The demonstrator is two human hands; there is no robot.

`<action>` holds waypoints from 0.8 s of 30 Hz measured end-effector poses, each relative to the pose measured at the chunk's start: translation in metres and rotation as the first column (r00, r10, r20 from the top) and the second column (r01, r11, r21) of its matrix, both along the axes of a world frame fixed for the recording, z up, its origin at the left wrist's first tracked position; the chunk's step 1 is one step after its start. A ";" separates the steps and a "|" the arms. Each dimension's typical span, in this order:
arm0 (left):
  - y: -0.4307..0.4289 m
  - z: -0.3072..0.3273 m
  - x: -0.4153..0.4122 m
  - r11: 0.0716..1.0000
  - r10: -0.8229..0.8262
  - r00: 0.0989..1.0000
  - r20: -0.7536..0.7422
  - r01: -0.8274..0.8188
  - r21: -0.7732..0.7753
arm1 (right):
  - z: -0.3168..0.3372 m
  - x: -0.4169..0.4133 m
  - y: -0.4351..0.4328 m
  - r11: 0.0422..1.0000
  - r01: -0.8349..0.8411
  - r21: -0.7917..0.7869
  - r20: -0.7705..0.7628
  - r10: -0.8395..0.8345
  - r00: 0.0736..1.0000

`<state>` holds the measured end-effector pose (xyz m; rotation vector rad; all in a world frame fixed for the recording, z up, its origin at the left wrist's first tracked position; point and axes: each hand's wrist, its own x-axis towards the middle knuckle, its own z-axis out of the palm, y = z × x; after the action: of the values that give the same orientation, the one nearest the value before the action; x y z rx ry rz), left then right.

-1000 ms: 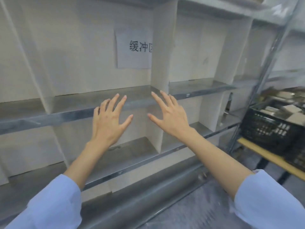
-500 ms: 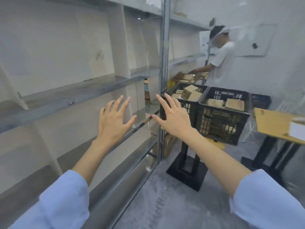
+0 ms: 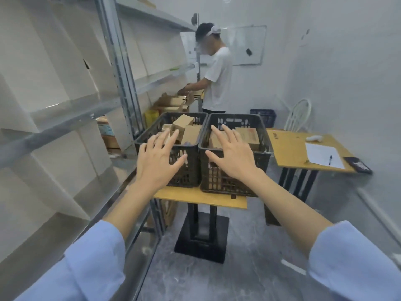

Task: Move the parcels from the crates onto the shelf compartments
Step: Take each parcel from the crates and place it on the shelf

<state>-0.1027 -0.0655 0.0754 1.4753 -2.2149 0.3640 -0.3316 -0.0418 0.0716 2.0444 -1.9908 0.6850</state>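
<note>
Your view has swung right from the shelf (image 3: 65, 109) to the two black crates (image 3: 235, 170) on the counter (image 3: 201, 197), where your left hand (image 3: 157, 161) and right hand (image 3: 233, 157) hover released, fingers spread, before the parcels (image 3: 183, 122) inside.

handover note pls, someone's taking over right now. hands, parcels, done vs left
Left hand: open, fingers spread, empty, held out toward the left crate.
Right hand: open, empty, held out toward the right crate.
Parcels: cardboard boxes still in both black crates, which stand side by side on the small table.
Shelf on the left: the compartments in view hold no parcels.
Done: nothing shelved that I can see.
Left: pick parcels from both crates and put them into the compartments.
</note>
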 end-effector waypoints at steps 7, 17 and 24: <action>-0.130 -0.022 -0.072 0.986 -0.160 0.987 0.006 0.159 0.046 | -0.020 -0.069 -0.097 0.990 0.135 0.028 0.076 -0.137 0.988; -0.242 -0.082 -0.152 0.936 -0.254 0.964 -0.073 0.264 0.234 | -0.069 -0.162 -0.196 0.954 0.161 0.252 0.103 -0.192 0.976; -0.294 -0.114 -0.192 0.898 -0.210 0.971 -0.112 0.237 0.372 | -0.110 -0.209 -0.261 0.896 0.007 0.443 0.241 -0.126 0.962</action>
<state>-0.2952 -0.3593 -0.0383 1.3649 -2.4633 -0.2075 -0.5405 -0.3029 -0.0382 2.2004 -2.5566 0.5540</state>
